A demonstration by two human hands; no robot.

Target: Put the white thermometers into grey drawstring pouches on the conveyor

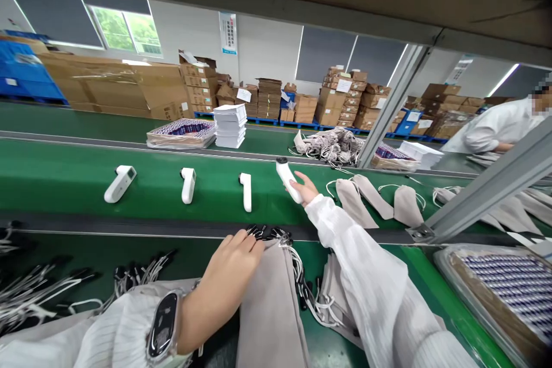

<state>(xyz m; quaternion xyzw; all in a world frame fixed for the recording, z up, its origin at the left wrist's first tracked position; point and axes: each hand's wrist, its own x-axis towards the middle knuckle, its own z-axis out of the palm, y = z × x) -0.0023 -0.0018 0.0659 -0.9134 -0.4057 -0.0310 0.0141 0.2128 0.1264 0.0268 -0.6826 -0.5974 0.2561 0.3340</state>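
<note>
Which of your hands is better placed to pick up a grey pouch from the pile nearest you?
The left hand, I think. Its fingers already rest on the top grey pouch, while the right hand is stretched out over the green conveyor belt, gripping a white handheld device.

Four white devices [188, 185], perhaps three flat pouches [373, 194] on belt.

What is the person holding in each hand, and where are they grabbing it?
The right hand grips a white handheld device by its lower handle end. The left hand holds nothing; it rests flat on a grey cloth pouch.
</note>
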